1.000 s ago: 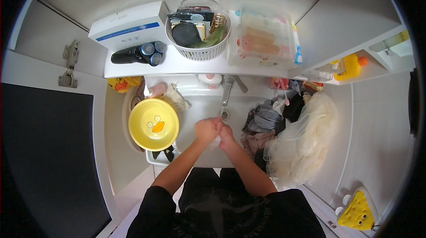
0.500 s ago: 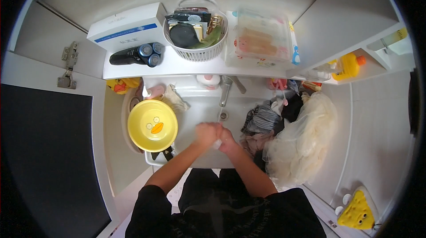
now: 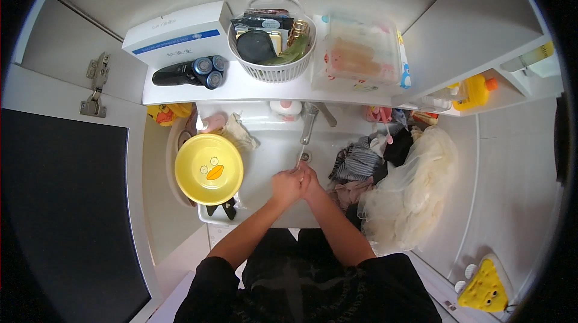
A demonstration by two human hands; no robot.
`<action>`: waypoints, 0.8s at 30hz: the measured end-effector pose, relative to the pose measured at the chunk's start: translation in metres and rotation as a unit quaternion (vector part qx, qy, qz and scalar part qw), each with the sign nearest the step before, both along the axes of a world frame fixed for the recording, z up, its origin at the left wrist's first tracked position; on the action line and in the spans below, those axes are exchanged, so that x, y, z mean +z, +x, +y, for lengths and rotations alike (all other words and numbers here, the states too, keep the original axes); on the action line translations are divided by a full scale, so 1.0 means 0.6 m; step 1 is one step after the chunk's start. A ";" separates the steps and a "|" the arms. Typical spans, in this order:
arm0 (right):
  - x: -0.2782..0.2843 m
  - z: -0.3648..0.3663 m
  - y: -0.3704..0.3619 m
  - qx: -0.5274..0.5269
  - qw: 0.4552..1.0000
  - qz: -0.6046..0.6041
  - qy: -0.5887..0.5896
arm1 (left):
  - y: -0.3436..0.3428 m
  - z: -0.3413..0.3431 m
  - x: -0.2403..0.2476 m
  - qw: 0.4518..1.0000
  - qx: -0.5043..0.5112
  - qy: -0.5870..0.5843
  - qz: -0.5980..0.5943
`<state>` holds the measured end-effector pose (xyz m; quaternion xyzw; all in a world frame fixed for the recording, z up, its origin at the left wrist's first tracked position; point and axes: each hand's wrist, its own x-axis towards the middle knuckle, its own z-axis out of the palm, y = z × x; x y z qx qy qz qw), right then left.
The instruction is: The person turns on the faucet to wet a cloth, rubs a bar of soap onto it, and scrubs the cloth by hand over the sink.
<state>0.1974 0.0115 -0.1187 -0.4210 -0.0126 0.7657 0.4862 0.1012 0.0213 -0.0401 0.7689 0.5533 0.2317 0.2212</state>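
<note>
Both bare hands, left hand [image 3: 285,183] and right hand [image 3: 310,182], press together with fingers clenched around each other under the slim chrome tap [image 3: 307,125] in the smooth white ceramic sink [image 3: 265,154], beside a round glossy yellow plastic bowl [image 3: 208,169].

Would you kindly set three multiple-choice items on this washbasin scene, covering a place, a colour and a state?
1. Where is the electric shaver?
A. on the shelf
B. in the sink
C. on the floor

2. What colour is the duck-face basin?
A. blue
B. yellow
C. red

3. How are the left hand and right hand?
A. far apart
B. pressed together over the sink
C. holding the basket

Key: 1 A, it lies beside the white box; 2 B, plainly yellow; 3 B, they touch below the tap.
</note>
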 end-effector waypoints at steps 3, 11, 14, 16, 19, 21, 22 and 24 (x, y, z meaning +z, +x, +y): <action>0.036 0.007 -0.026 -0.035 0.976 0.206 -0.067 | -0.017 0.033 -0.012 0.997 0.071 -0.036 0.014; 0.029 0.008 -0.017 -0.055 0.996 0.028 -0.072 | -0.019 0.026 0.001 0.994 0.061 -0.085 0.002; -0.029 -0.003 0.019 -0.018 0.957 0.285 0.044 | -0.001 0.015 0.000 0.995 -0.077 -0.003 -0.063; 0.014 0.003 -0.019 -0.008 0.978 0.208 -0.014 | -0.021 0.034 -0.010 0.999 0.027 -0.036 -0.017; 0.114 0.016 -0.027 0.019 0.993 0.082 -0.078 | -0.044 0.062 -0.011 0.991 0.103 -0.086 -0.016; 0.120 0.015 -0.026 0.037 0.995 0.043 -0.087 | -0.053 0.060 -0.044 0.975 0.127 -0.175 -0.058; 0.110 0.013 -0.026 0.007 0.994 -0.001 -0.106 | -0.054 0.058 -0.063 0.948 0.149 -0.262 -0.100; 0.071 0.009 -0.015 -0.029 0.991 -0.045 -0.123 | -0.039 0.043 -0.084 0.871 0.210 -0.353 -0.269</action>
